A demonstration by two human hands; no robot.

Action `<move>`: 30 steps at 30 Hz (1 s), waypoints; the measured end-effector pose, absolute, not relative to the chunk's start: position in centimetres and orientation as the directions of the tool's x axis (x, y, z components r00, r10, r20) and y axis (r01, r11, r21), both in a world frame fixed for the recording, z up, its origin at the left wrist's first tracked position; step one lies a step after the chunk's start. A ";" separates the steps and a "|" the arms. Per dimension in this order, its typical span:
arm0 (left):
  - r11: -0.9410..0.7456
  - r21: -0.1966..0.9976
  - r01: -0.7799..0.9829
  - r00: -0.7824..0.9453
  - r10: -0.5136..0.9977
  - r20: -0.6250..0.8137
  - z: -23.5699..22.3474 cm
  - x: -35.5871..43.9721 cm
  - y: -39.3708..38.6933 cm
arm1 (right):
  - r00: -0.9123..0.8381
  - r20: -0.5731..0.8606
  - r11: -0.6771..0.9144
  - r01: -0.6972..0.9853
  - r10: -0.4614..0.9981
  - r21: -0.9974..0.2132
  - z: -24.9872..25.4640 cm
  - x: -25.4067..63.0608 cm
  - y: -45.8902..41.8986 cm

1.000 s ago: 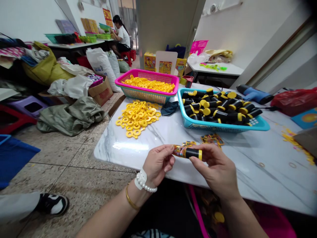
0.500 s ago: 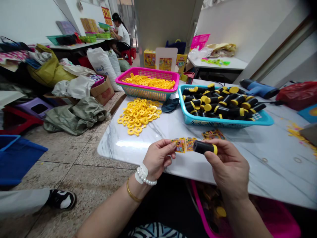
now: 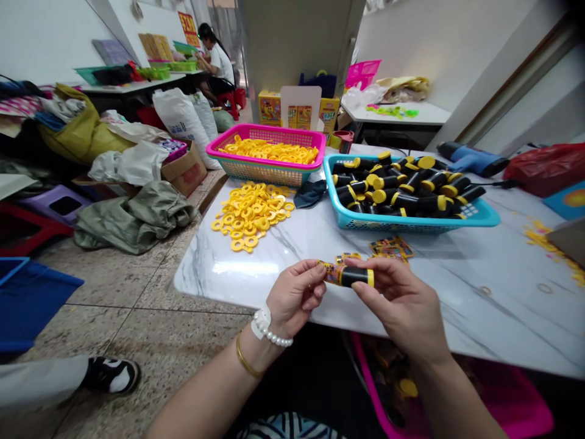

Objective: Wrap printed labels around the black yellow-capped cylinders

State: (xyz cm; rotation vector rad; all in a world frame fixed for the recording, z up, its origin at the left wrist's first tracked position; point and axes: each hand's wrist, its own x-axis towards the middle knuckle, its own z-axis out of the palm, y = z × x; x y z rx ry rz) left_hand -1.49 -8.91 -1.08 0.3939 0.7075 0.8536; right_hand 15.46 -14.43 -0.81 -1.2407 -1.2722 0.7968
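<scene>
My left hand (image 3: 292,299) pinches a small, colourful printed label sleeve (image 3: 331,272) between thumb and fingers. A black tube with a yellow cap (image 3: 357,277) lies level in my right hand (image 3: 406,305), gripped near its capped end. The tube's black end meets the sleeve; whether it is inside cannot be made out. Just behind my fingers, more printed sleeves (image 3: 392,247) lie on the marble-patterned table (image 3: 274,286). Many similar tubes fill a blue basket (image 3: 414,224) beyond them.
Yellow ring-shaped pieces (image 3: 249,213) are heaped left of the blue basket. Behind them, a pink basket (image 3: 219,152) holds more yellow pieces. A blue heat-gun-like tool (image 3: 475,160) lies at the right. Below the table edge sits another pink basket (image 3: 516,402). A person (image 3: 219,64) sits far back.
My right hand has brought the black tube left, so its end now meets the sleeve in my left hand. My left hand has stayed almost in place; the view has shifted slightly.
</scene>
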 end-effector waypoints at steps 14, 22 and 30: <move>0.303 0.890 -0.341 0.387 0.908 -0.161 -0.7 -3.0 -9.9 | 0.191 0.449 0.386 0.290 0.873 -0.876 -2.1 14.9 -14.8; 0.341 0.931 -0.132 0.534 0.815 -0.223 -0.9 -4.2 -9.3 | -0.006 0.446 0.402 0.446 0.895 -0.800 -2.4 15.1 -15.5; 0.402 0.890 -0.213 0.626 0.756 -0.191 -1.8 -3.5 -10.1 | -0.108 0.482 0.471 0.477 0.869 -0.742 -2.4 15.8 -16.0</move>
